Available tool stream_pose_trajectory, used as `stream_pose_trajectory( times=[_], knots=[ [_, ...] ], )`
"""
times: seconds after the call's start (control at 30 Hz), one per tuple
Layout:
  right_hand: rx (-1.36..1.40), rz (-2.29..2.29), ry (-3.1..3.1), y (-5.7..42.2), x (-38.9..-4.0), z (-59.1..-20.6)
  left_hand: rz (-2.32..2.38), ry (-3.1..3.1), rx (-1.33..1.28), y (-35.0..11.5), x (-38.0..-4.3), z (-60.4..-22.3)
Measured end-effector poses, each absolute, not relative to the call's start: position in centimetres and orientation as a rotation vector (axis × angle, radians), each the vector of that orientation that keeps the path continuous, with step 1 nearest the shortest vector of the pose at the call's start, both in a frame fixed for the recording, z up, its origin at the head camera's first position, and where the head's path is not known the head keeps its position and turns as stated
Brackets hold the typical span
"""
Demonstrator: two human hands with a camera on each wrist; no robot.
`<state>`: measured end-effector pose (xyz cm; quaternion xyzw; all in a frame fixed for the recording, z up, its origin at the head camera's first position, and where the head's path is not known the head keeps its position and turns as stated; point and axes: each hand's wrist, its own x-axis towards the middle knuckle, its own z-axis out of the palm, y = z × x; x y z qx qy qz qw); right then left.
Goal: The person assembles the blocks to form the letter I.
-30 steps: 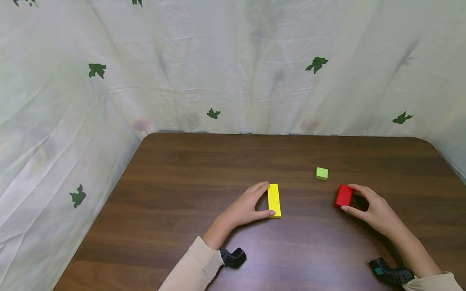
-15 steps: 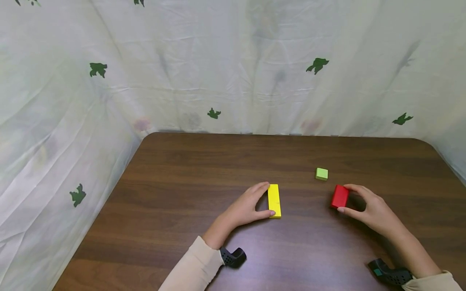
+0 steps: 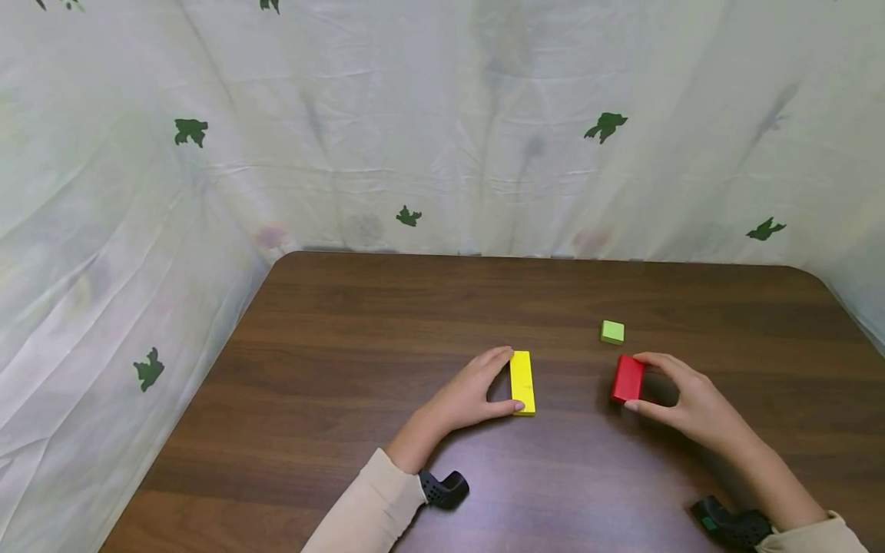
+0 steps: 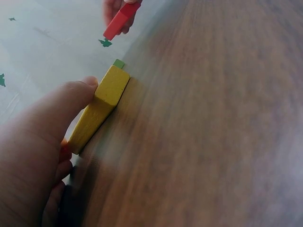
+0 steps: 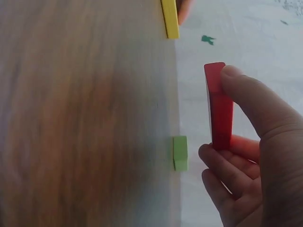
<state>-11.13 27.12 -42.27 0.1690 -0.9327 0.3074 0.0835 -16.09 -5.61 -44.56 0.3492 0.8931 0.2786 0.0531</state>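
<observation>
Both hands are clamped: I see the left hand (image 3: 466, 393) pinching the yellow block (image 3: 522, 383) by its ends, likely to steady it; from the right hand's fingertips hangs the red block (image 3: 628, 378), lifted; right hand (image 3: 701, 407) nearest the green block (image 3: 611, 332).

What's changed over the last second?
The right hand moved left with the red block, bringing it closer to the yellow block; the wrist views show the red block off the table now. Nothing newly gripped or released. Unchanged: left hand holding the yellow block in place, green block untouched.
</observation>
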Motion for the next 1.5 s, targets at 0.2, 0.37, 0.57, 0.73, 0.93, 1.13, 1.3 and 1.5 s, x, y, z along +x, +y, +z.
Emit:
stream_pose_trajectory(
  times=[0.2, 0.37, 0.57, 0.73, 0.93, 1.13, 1.3, 1.5],
  knots=[
    [0.568, 0.885, -2.764, 26.2, -11.0, -42.2, 0.846, 2.715, 1.057, -5.7, -16.0, -44.5],
    [0.634, 0.862, -2.726, 25.5, -11.0, -42.1, 0.849, 2.711, 1.061, -5.7, -16.1, -44.5],
    [0.680, 0.876, -2.715, 24.7, -10.8, -41.9, 0.846, 2.716, 1.063, -5.6, -16.0, -44.6],
    [0.731, 0.914, -2.686, 24.0, -10.8, -42.1, 0.845, 2.719, 1.064, -5.6, -16.1, -44.7],
    [0.799, 0.918, -2.659, 23.1, -10.7, -42.1, 0.846, 2.723, 1.066, -5.6, -16.1, -44.8],
    [0.823, 0.958, -2.668, 22.3, -10.6, -42.1, 0.847, 2.724, 1.062, -5.6, -16.1, -44.8],
    [0.868, 0.958, -2.652, 21.7, -10.5, -42.2, 0.839, 2.726, 1.057, -5.6, -16.1, -44.8],
    [0.928, 0.984, -2.625, 21.1, -10.4, -42.6, 0.843, 2.735, 1.066, -5.6, -16.1, -44.9]
  ],
)
